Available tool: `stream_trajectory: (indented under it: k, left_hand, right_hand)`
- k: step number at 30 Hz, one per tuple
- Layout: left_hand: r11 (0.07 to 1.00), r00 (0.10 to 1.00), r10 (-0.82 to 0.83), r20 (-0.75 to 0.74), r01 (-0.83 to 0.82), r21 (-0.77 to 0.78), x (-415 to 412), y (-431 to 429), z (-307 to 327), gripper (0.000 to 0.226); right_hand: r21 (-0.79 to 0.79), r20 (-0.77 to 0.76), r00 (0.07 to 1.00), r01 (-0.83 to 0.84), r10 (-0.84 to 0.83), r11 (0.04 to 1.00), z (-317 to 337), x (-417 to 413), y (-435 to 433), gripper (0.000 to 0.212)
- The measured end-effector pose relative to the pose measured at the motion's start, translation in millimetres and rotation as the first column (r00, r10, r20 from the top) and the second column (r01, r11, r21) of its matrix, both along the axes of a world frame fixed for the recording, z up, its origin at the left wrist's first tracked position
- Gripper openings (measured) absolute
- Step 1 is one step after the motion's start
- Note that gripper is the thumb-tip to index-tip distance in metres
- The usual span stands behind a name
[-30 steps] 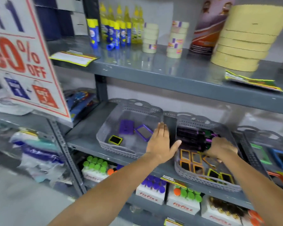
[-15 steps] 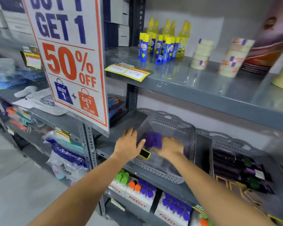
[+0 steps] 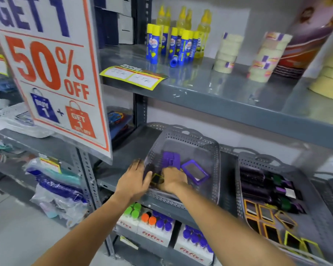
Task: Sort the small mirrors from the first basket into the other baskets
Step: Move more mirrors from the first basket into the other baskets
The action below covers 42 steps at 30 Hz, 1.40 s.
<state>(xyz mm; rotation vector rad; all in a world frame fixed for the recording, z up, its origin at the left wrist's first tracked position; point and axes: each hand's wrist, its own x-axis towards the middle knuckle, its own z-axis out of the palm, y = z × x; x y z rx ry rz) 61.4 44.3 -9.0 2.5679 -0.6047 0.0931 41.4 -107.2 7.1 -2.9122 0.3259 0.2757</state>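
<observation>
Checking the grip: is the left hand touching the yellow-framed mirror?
Touching. The head view shows the left hand with its fingers against the left edge of the yellow-framed mirror.

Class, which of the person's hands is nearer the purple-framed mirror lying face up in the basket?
Right. The right hand sits just left of the purple-framed mirror; the left hand is farther left, at the basket corner.

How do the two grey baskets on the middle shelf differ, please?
The left basket holds few items, mostly purple; the right basket is crowded with dark items and rows of orange- and yellow-framed mirrors. Both hands are at the left basket; none touches the right one. Both are perforated grey plastic.
</observation>
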Motion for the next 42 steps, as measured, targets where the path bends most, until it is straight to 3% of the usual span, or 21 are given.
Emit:
stream_trajectory:
  k: [5,11,16,20,23,26,28,31,42]
  left_hand:
    - [0.998,0.999,-0.031,0.034,0.03,0.053,4.5,-3.9,0.3,0.093]
    - [0.991,0.992,-0.074,0.102,0.061,0.119,-4.6,-28.9,15.3,0.081]
    - [0.976,0.971,-0.204,0.121,0.192,0.104,-37.2,-101.2,32.0,0.089]
    - [0.952,0.944,-0.305,0.126,0.304,0.025,-82.3,-170.8,39.8,0.081]
    - [0.918,0.913,-0.395,0.102,0.396,0.008,-118.8,-216.8,37.6,0.075]
    - [0.905,0.904,-0.425,0.037,0.424,0.024,-142.0,-246.0,29.3,0.088]
    - [0.903,0.904,-0.428,0.02,0.426,0.061,-150.9,-257.0,21.0,0.081]
    - [0.908,0.91,-0.415,0.022,0.412,0.074,-157.8,-263.7,12.8,0.07]
    - [0.914,0.919,-0.394,0.007,0.391,0.11,-160.2,-263.2,11.9,0.073]
  right_hand:
    - [-0.013,0.036,0.999,0.015,-0.014,1.0,8.7,-8.5,-6.3,0.043]
    - [0.02,0.139,0.985,0.097,-0.099,0.995,45.9,-31.5,-43.6,0.049]
    - [0.072,0.253,0.92,0.292,-0.3,0.954,79.4,-71.0,-117.1,0.048]
    - [0.079,0.281,0.839,0.465,-0.467,0.882,90.2,-116.4,-185.8,0.051]
    - [0.058,0.263,0.783,0.57,-0.563,0.82,87.8,-157.0,-239.5,0.05]
    - [0.026,0.236,0.729,0.656,-0.643,0.754,80.1,-194.8,-279.5,0.057]
    - [0.024,0.183,0.711,0.687,-0.679,0.726,73.2,-213.9,-297.6,0.059]
    - [0.034,0.066,0.672,0.738,-0.738,0.674,60.6,-230.3,-311.9,0.043]
    - [-0.021,-0.051,0.693,0.719,-0.719,0.695,17.2,-233.4,-313.6,0.033]
